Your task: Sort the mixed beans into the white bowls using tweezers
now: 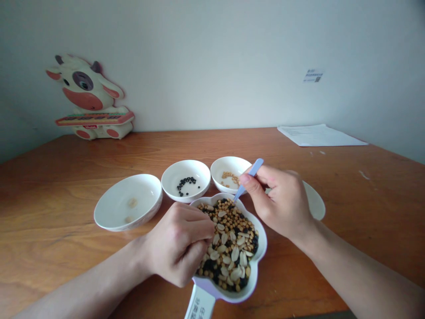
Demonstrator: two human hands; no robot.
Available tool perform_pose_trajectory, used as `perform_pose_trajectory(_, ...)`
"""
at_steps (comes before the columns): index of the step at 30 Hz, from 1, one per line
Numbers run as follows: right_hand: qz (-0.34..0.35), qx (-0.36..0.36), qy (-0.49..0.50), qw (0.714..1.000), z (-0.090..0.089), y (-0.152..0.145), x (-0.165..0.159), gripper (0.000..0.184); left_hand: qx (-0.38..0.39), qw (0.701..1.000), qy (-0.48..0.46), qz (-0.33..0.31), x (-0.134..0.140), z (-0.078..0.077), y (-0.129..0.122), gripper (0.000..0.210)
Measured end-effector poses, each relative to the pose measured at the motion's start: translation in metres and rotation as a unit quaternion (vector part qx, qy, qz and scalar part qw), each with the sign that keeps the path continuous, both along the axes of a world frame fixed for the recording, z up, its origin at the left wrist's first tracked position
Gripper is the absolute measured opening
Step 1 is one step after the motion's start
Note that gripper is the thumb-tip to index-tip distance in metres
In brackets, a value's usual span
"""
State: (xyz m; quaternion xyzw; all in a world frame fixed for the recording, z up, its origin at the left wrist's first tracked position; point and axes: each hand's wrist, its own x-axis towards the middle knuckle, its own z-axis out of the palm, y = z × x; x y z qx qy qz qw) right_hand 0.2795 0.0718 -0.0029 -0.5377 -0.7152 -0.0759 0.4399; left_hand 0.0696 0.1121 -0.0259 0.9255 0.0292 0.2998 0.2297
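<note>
A flower-shaped tray (262, 239) with a lavender outer side holds a mix of peanut halves (235, 254), yellow beans (229, 218) and black beans (210, 266). My right hand (282, 199) pinches slim lavender tweezers (249, 178), tilted, with the tip down at the tray's far rim. Over the tray's left side is my left hand (181, 243), closed, its fingertips hidden, so I cannot make out what they hold. Behind the tray, one white bowl (169, 170) contains black beans and another white bowl (217, 165) contains yellow beans.
A larger white bowl (109, 204) at left has two pale pieces inside. Another white dish (317, 204) is partly covered by my right hand. A cow toy keyboard (96, 119) stands at the back left, and papers (320, 135) lie at the back right against the wall.
</note>
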Motion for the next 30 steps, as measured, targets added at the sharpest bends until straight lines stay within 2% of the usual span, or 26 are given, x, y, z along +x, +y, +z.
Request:
perform_pose_trajectory(3,-0.055,0.033,0.027,0.998,0.001,0.002,0.003,0.039,0.001,1.000,0.003,-0.001,0.001,0.000,0.000,0.020)
perform_pose_trajectory(6,-0.081,0.032,0.031,0.996,-0.001,0.003,0.004,0.037,0.001,1.000,0.007,-0.001,0.000,-0.001,0.000,0.020)
perform_pose_trajectory(21,-0.089,0.023,0.021,0.996,-0.004,0.006,0.002,0.044,0.007,1.000,0.011,0.003,-0.001,0.000,-0.001,0.022)
perform_pose_trajectory(23,-0.068,0.025,0.029,0.997,-0.003,0.002,0.002,0.042,0.006,1.000,0.013,0.004,-0.001,0.000,-0.001,0.021)
perform_pose_trajectory(26,0.021,0.007,0.030,0.999,-0.001,-0.002,0.001,0.036,0.007,1.000,0.011,0.006,-0.002,-0.001,-0.001,0.021)
perform_pose_trajectory(28,0.091,-0.027,0.009,0.995,0.000,-0.004,-0.001,0.032,0.005,1.000,0.009,0.006,-0.002,-0.001,-0.001,0.021)
perform_pose_trajectory(30,0.133,-0.076,-0.022,0.988,-0.001,-0.003,-0.002,0.033,0.002,1.000,0.008,0.007,-0.001,-0.002,-0.002,0.021)
